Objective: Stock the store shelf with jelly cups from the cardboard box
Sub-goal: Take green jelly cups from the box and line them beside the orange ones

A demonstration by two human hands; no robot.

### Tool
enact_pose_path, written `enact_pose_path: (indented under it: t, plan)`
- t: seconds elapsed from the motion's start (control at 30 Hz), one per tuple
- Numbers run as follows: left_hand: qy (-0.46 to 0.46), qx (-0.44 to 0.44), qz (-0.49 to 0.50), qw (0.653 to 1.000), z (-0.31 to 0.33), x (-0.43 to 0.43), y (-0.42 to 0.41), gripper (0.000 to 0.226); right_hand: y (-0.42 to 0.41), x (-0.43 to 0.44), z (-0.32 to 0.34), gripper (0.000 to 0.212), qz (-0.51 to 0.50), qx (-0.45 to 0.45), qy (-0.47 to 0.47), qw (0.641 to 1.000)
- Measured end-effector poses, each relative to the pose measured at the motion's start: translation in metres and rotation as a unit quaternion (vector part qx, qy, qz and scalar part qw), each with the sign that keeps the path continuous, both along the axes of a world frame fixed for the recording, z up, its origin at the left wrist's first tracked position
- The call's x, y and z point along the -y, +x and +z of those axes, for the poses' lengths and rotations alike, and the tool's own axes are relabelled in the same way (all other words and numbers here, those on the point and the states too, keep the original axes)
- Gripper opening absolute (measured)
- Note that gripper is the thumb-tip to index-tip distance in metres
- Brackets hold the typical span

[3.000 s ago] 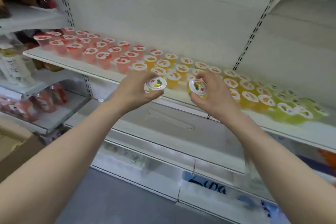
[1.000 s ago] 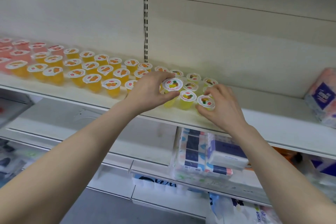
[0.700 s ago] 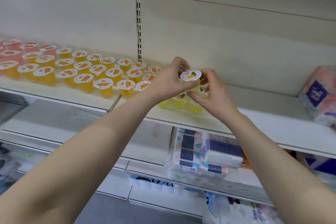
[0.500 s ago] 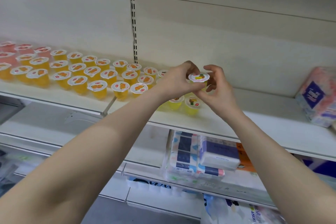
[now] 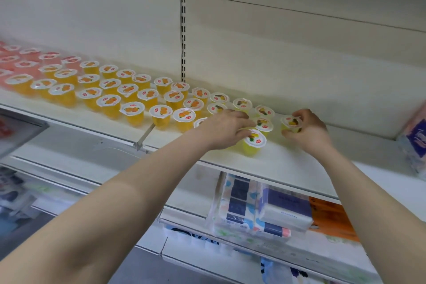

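**stockroom_sam:** White store shelf (image 5: 288,161), pale back panel, slotted metal strip (image 5: 183,41) running up it. So where are the jelly cups sitting?

**aisle9:** All over that shelf lol. Pink cups (image 5: 25,64) at the far left, orange cups (image 5: 129,92) in rows through the middle, and yellow cups (image 5: 242,104) at the right end of the rows.

**stockroom_sam:** And the hands?

**aisle9:** The right hand (image 5: 307,130) pinches the end cup (image 5: 291,122), a yellow one, with thumb and fingertips curled round its lid rim. It's just right of the yellow bunch and low over the shelf. Can't tell if it's touching down. The left hand (image 5: 224,130) lies over the yellow bunch with bent fingers, fingertips against the lid of the front cup (image 5: 253,144), which stands upright near the shelf's front edge. Gripping or only touching? Honestly can't tell.

**stockroom_sam:** Anything else around?

**aisle9:** Tissue packs (image 5: 260,210) in plastic wrap on the shelf below, under the hands. One more tissue bundle (image 5: 412,143) is at the far right of the cup shelf, well apart from the cups.
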State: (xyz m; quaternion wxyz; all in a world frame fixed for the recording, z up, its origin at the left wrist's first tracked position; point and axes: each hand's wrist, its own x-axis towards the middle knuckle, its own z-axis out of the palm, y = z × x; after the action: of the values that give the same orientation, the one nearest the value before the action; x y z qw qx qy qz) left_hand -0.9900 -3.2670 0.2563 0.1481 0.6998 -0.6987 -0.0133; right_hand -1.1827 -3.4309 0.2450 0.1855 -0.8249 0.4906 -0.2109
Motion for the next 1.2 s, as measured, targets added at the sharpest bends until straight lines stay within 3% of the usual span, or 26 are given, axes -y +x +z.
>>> enact_pose_path:
  t: [0.4, 0.6, 0.9, 1.2]
  plan:
    - [-0.012, 0.025, -0.006, 1.0, -0.002, 0.0, 0.004, 0.041, 0.02, 0.0, -0.012, 0.052, 0.002, -0.031, -0.028, 0.999]
    - [0.002, 0.024, -0.018, 1.0, -0.001, 0.001, 0.008, 0.041, 0.017, -0.004, -0.001, 0.056, 0.023, -0.104, -0.032, 0.994]
    - [-0.08, 0.047, 0.041, 0.995, 0.019, -0.032, 0.047, 0.041, 0.047, -0.044, 0.041, 0.055, 0.116, -0.105, -0.211, 0.965]
    - [-0.154, 0.122, 0.104, 0.975, 0.031, -0.151, 0.127, 0.052, 0.14, -0.145, 0.054, 0.054, 0.248, -0.092, -0.295, 0.918]
